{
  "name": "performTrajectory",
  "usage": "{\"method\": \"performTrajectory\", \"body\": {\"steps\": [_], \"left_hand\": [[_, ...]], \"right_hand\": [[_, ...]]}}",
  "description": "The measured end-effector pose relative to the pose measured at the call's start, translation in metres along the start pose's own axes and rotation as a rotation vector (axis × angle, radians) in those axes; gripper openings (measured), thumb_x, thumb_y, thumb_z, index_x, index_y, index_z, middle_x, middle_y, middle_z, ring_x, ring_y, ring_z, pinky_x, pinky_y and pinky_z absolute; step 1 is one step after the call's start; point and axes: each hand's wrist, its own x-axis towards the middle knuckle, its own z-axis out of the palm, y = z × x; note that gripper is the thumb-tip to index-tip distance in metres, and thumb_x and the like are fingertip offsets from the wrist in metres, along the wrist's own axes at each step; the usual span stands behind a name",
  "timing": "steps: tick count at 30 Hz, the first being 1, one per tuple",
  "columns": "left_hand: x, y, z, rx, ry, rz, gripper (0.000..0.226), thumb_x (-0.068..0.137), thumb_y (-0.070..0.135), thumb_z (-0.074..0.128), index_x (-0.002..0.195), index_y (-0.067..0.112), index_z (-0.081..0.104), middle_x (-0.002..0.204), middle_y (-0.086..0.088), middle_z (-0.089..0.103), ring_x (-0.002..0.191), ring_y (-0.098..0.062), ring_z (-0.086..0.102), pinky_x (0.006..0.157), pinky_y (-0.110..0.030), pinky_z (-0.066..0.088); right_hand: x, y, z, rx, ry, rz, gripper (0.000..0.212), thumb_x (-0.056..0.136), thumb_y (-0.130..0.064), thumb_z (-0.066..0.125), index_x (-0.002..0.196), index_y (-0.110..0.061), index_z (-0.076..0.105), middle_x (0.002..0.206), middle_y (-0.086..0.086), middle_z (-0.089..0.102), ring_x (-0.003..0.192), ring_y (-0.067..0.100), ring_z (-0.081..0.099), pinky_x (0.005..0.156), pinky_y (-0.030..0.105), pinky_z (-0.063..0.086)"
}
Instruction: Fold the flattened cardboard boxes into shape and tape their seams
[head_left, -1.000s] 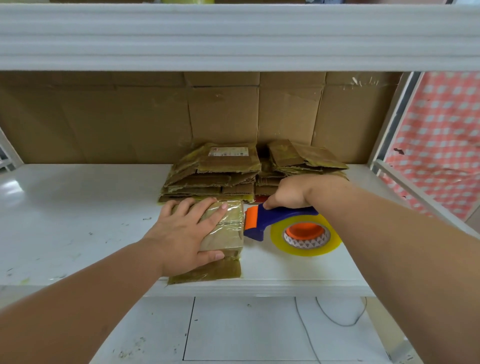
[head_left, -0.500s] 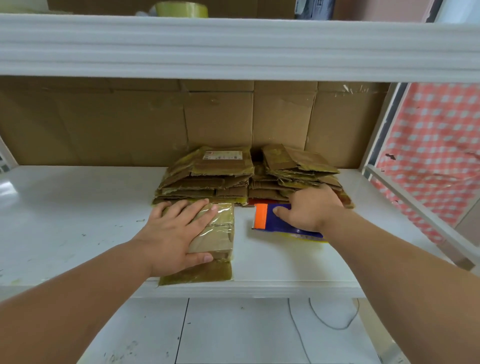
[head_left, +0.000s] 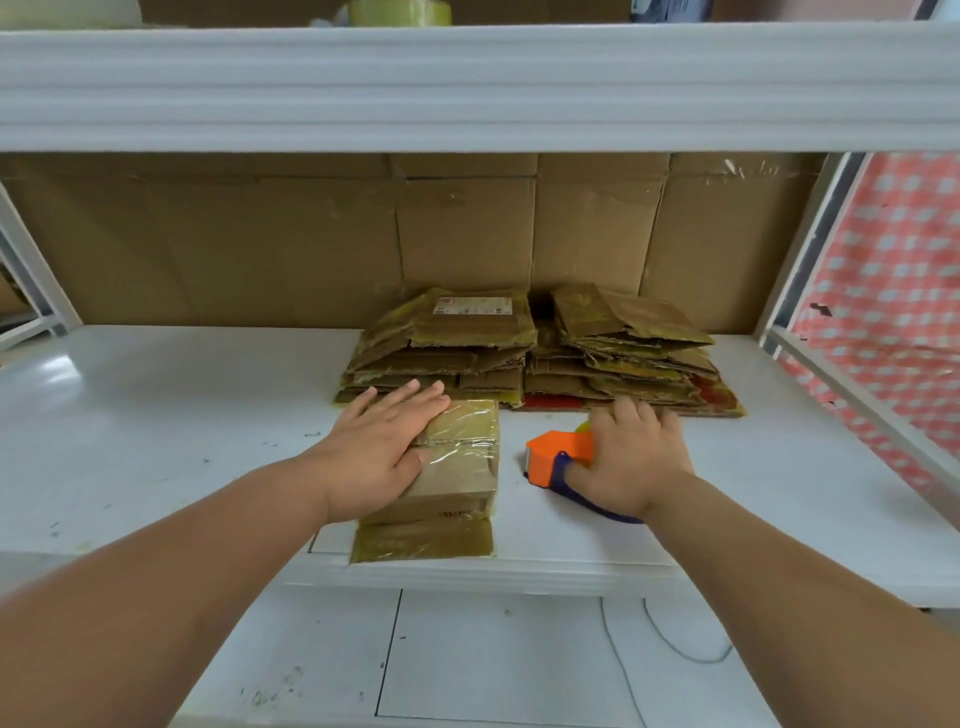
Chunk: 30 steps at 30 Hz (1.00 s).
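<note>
A small folded cardboard box (head_left: 460, 470) with glossy tape over its top seam sits near the front of the white shelf (head_left: 156, 415). My left hand (head_left: 382, 447) lies flat on the box's left half, fingers straight. A loose yellowish tape flap (head_left: 423, 540) hangs from the box's near side at the shelf edge. To the right, my right hand (head_left: 631, 462) grips an orange and blue tape dispenser (head_left: 558, 460) lying on the shelf; its roll is mostly hidden under the hand. Two stacks of flattened, tape-covered boxes (head_left: 447, 343) (head_left: 623, 348) lie behind.
A cardboard sheet (head_left: 260, 239) lines the back of the shelf bay. The upper shelf's white edge (head_left: 467, 88) runs overhead, with a tape roll (head_left: 397, 11) on top. A metal upright (head_left: 810, 244) and red checked cloth (head_left: 893, 312) stand at right. A cable (head_left: 675, 644) lies on the floor.
My right hand has drawn the tape dispenser away from the box, turned it over, and set it on the shelf to the right. My left hand stays flat on the box.
</note>
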Motion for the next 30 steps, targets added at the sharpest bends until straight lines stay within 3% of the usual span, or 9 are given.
{"method": "performTrajectory", "body": {"steps": [3, 5, 8, 12, 17, 21, 25, 28, 30], "left_hand": [[0.003, 0.0, 0.0, -0.046, 0.019, -0.039, 0.063, 0.103, 0.033, 0.043, 0.157, 0.029, 0.011, 0.164, 0.017, -0.004, 0.148, 0.002, -0.011, 0.121, -0.028, -0.01], [0.003, 0.0, -0.002, -0.056, 0.019, -0.043, 0.063, 0.101, 0.033, 0.046, 0.156, 0.029, 0.015, 0.165, 0.016, -0.001, 0.149, 0.0, -0.01, 0.12, -0.027, -0.01], [0.0, 0.001, -0.001, -0.055, 0.075, -0.055, 0.056, 0.103, 0.04, 0.039, 0.155, 0.035, 0.02, 0.164, 0.017, 0.002, 0.15, -0.003, -0.009, 0.122, -0.031, -0.007], [-0.009, -0.005, 0.011, -0.104, 0.136, -0.23, 0.044, 0.103, 0.051, 0.022, 0.147, 0.058, 0.019, 0.155, 0.022, -0.017, 0.15, -0.015, -0.018, 0.122, -0.045, -0.003], [-0.009, -0.021, 0.018, -0.864, 0.218, -0.332, 0.076, 0.101, 0.026, 0.054, 0.156, 0.045, 0.004, 0.162, 0.023, -0.011, 0.152, -0.011, 0.002, 0.124, -0.044, 0.015], [-0.009, -0.04, 0.034, -1.32, 0.149, -0.507, 0.091, 0.081, 0.044, 0.071, 0.149, 0.058, 0.013, 0.163, 0.011, 0.022, 0.143, -0.022, 0.037, 0.117, -0.049, 0.032], [0.0, -0.044, 0.036, -1.462, 0.17, -0.602, 0.068, 0.095, 0.043, 0.06, 0.153, 0.045, 0.023, 0.151, 0.002, 0.045, 0.121, -0.022, 0.06, 0.108, -0.044, 0.044], [0.0, -0.054, 0.035, -1.408, 0.09, -0.638, 0.094, 0.06, 0.079, 0.067, 0.144, 0.049, 0.038, 0.149, 0.007, 0.048, 0.13, -0.02, 0.053, 0.112, -0.044, 0.039], [0.004, -0.069, 0.045, -1.385, 0.088, -0.661, 0.104, 0.05, 0.086, 0.065, 0.143, 0.047, 0.041, 0.151, 0.012, 0.044, 0.137, -0.018, 0.046, 0.115, -0.043, 0.035]], "right_hand": [[0.006, -0.03, -0.022, 0.404, 0.227, -0.082, 0.061, 0.092, -0.057, 0.046, 0.143, -0.025, 0.044, 0.142, 0.003, 0.044, 0.132, 0.025, 0.039, 0.107, 0.043, 0.036], [0.01, -0.058, -0.03, 0.69, 0.097, -0.157, 0.068, 0.096, -0.059, 0.044, 0.153, -0.024, 0.031, 0.156, 0.003, 0.033, 0.143, 0.023, 0.03, 0.114, 0.041, 0.031], [0.009, -0.09, -0.023, 0.848, -0.168, -0.207, 0.08, 0.096, -0.061, 0.045, 0.158, -0.027, 0.008, 0.165, 0.002, 0.015, 0.149, 0.023, 0.021, 0.117, 0.038, 0.025], [0.005, -0.099, -0.008, 0.979, -0.182, -0.198, 0.081, 0.097, -0.054, 0.05, 0.157, -0.034, -0.002, 0.166, -0.003, 0.005, 0.149, 0.024, 0.022, 0.115, 0.039, 0.03], [0.006, -0.095, -0.006, 1.338, -0.306, -0.131, 0.081, 0.102, -0.03, 0.052, 0.154, -0.044, -0.008, 0.166, -0.008, -0.002, 0.152, 0.019, 0.009, 0.121, 0.038, 0.018], [0.008, -0.099, -0.002, 1.627, -0.37, 0.043, 0.09, 0.1, -0.015, 0.055, 0.151, -0.052, -0.01, 0.166, -0.003, 0.002, 0.148, 0.027, 0.027, 0.12, 0.05, 0.027], [0.011, -0.107, 0.003, 1.896, -0.384, 0.202, 0.088, 0.1, -0.008, 0.053, 0.155, -0.045, -0.004, 0.164, 0.0, 0.019, 0.131, 0.03, 0.05, 0.1, 0.048, 0.051], [0.016, -0.109, 0.003, 1.916, -0.422, 0.281, 0.074, 0.102, -0.02, 0.051, 0.157, -0.04, 0.005, 0.15, 0.005, 0.044, 0.106, 0.028, 0.066, 0.078, 0.042, 0.058], [0.022, -0.108, 0.004, 1.842, -0.432, 0.314, 0.068, 0.103, -0.028, 0.05, 0.157, -0.037, 0.009, 0.142, 0.004, 0.05, 0.101, 0.025, 0.067, 0.084, 0.041, 0.057]]}}
